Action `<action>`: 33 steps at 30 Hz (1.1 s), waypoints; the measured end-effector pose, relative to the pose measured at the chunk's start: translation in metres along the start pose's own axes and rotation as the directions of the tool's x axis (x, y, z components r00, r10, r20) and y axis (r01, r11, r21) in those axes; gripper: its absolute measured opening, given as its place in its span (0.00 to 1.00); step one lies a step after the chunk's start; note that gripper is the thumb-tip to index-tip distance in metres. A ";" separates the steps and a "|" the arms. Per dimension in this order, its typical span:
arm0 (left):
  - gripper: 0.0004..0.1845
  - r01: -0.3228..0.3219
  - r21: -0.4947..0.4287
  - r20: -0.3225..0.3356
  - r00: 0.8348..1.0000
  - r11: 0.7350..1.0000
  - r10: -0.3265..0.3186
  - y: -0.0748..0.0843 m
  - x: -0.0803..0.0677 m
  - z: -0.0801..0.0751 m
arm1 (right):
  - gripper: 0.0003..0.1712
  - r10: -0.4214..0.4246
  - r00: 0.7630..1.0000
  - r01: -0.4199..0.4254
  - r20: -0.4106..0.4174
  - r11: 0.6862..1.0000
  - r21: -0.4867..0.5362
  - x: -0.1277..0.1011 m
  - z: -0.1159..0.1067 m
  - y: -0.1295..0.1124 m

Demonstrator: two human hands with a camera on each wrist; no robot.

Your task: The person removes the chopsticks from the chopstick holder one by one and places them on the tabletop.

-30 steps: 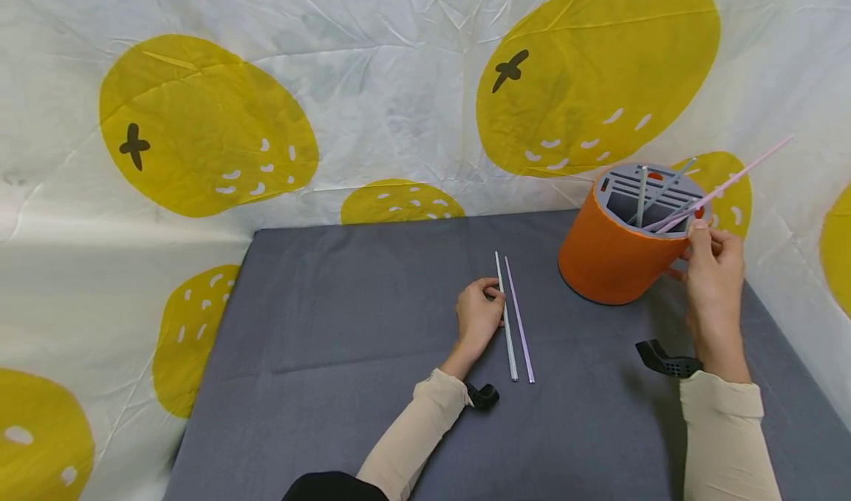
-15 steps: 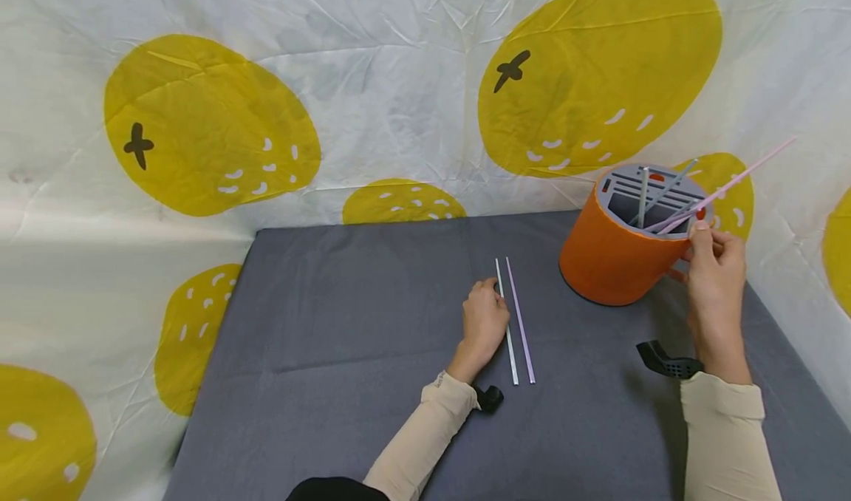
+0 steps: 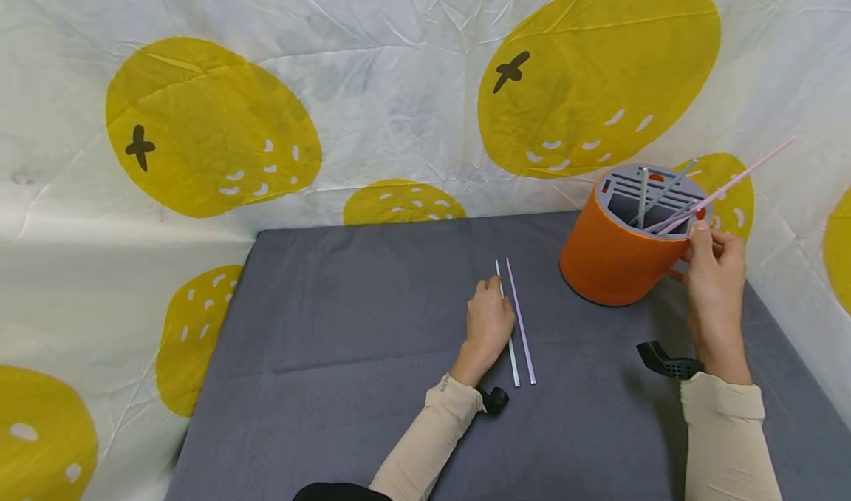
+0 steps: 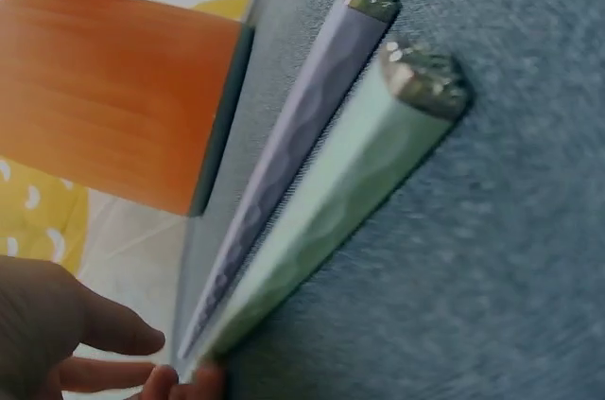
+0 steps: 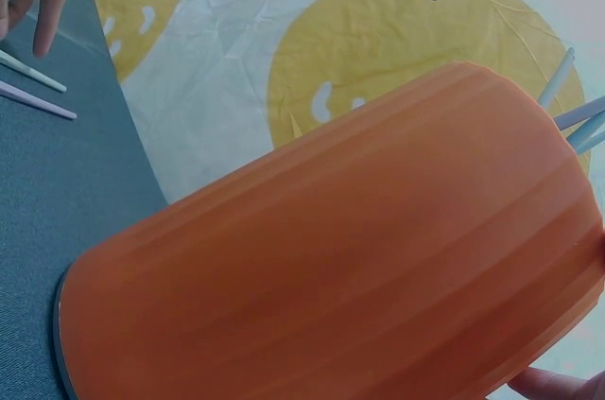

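A pale green chopstick (image 3: 514, 364) and a lilac chopstick (image 3: 524, 335) lie side by side on the grey cloth, their silvery blunt ends towards me. Over the green one is my left hand (image 3: 488, 324). In the left wrist view its fingertips (image 4: 208, 379) touch the far part of the green chopstick (image 4: 326, 201), while the thumb stands apart from it. My right hand (image 3: 716, 287) grips the rim of an orange utensil holder (image 3: 612, 261) on the right, thumb on top. Several chopsticks, among them a pink one (image 3: 751, 165), lean inside the holder's grey slotted top.
The grey cloth-covered table (image 3: 332, 324) ends at a white curtain (image 3: 385, 117) printed with yellow fruit, behind and at both sides. A dark wrist camera (image 3: 668, 360) sits on the right wrist, another (image 3: 495, 401) on the left.
My left hand has moved slightly right, and the green chopstick has slid a little towards me beside the lilac one. My right hand and the holder have stayed in place.
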State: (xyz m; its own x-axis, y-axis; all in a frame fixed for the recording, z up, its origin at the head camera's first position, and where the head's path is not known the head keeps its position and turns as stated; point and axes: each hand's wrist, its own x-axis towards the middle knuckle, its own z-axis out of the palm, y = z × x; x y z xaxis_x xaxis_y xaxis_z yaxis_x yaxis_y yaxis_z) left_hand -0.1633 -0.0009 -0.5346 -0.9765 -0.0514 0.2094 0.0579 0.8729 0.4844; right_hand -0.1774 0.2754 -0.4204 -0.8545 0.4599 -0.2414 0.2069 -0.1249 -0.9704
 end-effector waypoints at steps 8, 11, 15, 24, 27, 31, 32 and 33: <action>0.15 -0.099 0.046 -0.001 0.995 0.994 0.100 0.016 0.010 -0.011 | 0.18 -0.005 1.000 0.005 -0.006 1.000 0.002 0.000 0.000 0.001; 0.16 -0.149 0.003 -0.012 0.989 0.989 0.149 0.025 0.017 -0.017 | 0.17 -0.009 1.000 0.009 -0.015 1.000 -0.002 0.000 0.000 0.002; 0.16 -0.220 -0.052 -0.057 0.974 0.974 0.217 0.041 0.029 -0.030 | 0.17 -0.012 1.000 0.012 -0.024 1.000 -0.012 0.001 0.001 0.002; 0.18 -0.323 -0.131 -0.105 0.945 0.937 0.311 0.087 0.060 -0.063 | 0.20 -0.007 1.000 0.007 -0.009 1.000 -0.024 0.000 -0.001 0.001; 0.17 -0.346 -0.119 -0.094 0.937 0.930 0.337 0.103 0.066 -0.070 | 0.19 -0.002 1.000 0.002 -0.018 1.000 -0.022 0.000 -0.001 0.000; 0.18 -0.383 -0.083 -0.078 0.923 0.920 0.377 0.123 0.074 -0.075 | 0.18 -0.001 1.000 0.000 -0.024 1.000 -0.016 0.000 0.000 -0.001; 0.18 -0.393 -0.070 -0.076 0.919 0.917 0.388 0.127 0.076 -0.076 | 0.19 0.000 1.000 -0.001 -0.026 1.000 -0.023 0.000 0.001 -0.001; 0.18 -0.404 -0.052 -0.074 0.914 0.913 0.399 0.131 0.077 -0.076 | 0.19 0.002 1.000 -0.003 -0.025 1.000 -0.027 0.000 0.001 -0.001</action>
State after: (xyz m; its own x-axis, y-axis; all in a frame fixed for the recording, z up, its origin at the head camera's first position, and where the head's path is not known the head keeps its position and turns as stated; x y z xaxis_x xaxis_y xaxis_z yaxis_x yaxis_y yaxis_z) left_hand -0.2155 0.0722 -0.3904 -0.8537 0.2657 0.4479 0.4578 0.7929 0.4023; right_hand -0.1788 0.2745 -0.4192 -0.8417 0.4819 -0.2435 0.2218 -0.1025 -0.9697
